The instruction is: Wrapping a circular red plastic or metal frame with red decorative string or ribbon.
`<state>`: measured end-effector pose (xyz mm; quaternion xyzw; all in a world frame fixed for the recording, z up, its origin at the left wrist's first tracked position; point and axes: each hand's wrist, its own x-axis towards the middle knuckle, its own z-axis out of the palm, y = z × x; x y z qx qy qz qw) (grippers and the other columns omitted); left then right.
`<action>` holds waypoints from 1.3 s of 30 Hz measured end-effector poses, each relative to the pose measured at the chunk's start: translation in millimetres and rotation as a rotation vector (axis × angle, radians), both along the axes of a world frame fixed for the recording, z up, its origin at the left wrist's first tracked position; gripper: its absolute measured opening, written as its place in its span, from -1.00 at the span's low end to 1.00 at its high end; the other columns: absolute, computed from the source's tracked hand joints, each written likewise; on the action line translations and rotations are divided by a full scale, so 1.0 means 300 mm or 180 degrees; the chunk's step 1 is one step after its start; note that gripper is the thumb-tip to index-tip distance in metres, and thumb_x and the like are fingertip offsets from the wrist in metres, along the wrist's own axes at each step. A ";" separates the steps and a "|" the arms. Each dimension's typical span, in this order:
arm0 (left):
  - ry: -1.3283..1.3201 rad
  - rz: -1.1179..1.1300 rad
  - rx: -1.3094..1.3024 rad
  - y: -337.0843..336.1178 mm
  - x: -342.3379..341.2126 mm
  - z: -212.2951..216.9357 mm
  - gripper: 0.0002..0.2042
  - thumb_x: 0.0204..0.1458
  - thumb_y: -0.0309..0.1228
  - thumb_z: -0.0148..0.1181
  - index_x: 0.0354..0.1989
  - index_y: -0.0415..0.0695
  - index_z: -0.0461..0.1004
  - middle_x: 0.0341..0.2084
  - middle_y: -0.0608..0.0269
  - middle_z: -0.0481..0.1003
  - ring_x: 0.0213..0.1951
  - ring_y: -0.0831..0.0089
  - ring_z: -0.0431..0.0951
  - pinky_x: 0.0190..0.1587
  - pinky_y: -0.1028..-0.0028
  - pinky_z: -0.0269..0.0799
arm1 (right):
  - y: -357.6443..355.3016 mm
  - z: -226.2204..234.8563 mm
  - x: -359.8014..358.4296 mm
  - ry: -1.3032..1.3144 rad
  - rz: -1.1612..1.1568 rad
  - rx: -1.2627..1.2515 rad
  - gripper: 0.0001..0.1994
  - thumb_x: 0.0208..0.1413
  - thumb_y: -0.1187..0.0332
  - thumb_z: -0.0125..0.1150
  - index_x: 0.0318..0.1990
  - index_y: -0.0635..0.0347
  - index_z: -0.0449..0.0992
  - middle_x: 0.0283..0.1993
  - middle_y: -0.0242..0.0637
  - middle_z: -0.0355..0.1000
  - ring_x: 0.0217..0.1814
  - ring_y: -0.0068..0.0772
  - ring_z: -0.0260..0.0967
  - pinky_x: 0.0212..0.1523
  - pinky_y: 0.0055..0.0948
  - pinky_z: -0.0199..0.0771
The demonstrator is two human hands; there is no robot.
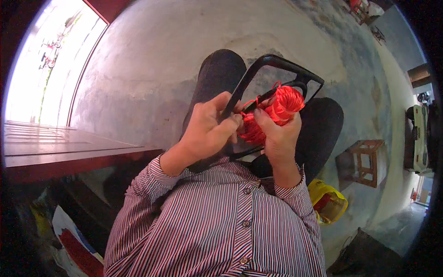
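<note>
A black frame (281,61) with rounded corners rests over my lap between my knees. My left hand (210,122) is closed on the frame's left bar, thumb and fingers pinched close to the red cord. In my right hand (279,134) is a bundle of shiny red cord (288,102), gripped with the thumb on top. The bundle lies against the frame's inner bar, and a thin strand of it loops around that bar near my left fingertips. Some fingers of both hands are hidden behind the frame and the bundle.
To my left is a dark red wooden table (83,159), with an open doorway (50,69) beyond it. A wooden stool (368,162) stands on the concrete floor at right. Nearer me is a yellow bag (328,201). A vehicle (419,138) shows at far right.
</note>
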<state>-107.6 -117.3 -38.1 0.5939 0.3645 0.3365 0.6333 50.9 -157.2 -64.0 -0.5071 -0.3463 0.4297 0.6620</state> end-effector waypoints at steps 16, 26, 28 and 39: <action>-0.0108 0.0346 -0.0424 0.020 0.008 -0.013 -0.86 0.10 -0.43 0.08 -0.30 -0.27 0.40 -0.61 0.27 0.45 -0.60 0.60 0.45 -0.58 0.59 0.37 | -0.018 0.001 0.004 0.0130 0.0077 0.0128 -0.71 -0.11 0.56 0.32 -0.20 0.27 0.41 -0.30 -0.34 0.48 -0.28 -0.54 0.45 -0.19 -0.49 0.47; 0.0287 0.0071 0.0403 0.039 -0.024 -0.043 -0.79 -0.06 -0.47 0.20 -0.27 -0.29 0.40 -0.58 0.23 0.46 -0.57 0.54 0.46 -0.47 0.51 0.42 | -0.006 0.036 -0.015 0.0016 0.0111 0.0073 -0.73 -0.14 0.55 0.32 -0.24 0.27 0.42 -0.31 -0.36 0.47 -0.29 -0.57 0.44 -0.21 -0.50 0.45; 0.0563 0.0075 0.0891 0.036 -0.009 -0.045 -0.76 -0.11 -0.47 0.24 -0.26 -0.29 0.41 -0.58 0.21 0.47 -0.57 0.52 0.46 -0.46 0.48 0.42 | -0.017 0.051 -0.014 -0.0951 -0.0032 0.0175 -0.67 -0.21 0.54 0.35 -0.22 0.22 0.42 -0.32 -0.32 0.46 -0.29 -0.47 0.46 -0.21 -0.46 0.46; -0.0406 0.0239 0.1263 -0.011 -0.005 -0.116 -0.74 -0.03 -0.62 0.09 -0.12 -0.23 0.45 -0.24 0.17 0.50 -0.14 0.33 0.49 -0.05 0.38 0.35 | -0.018 0.100 -0.039 -0.2286 0.0073 0.0705 -0.53 -0.32 0.39 0.39 -0.15 0.14 0.36 -0.29 -0.10 0.39 -0.22 0.04 0.37 -0.24 -0.17 0.38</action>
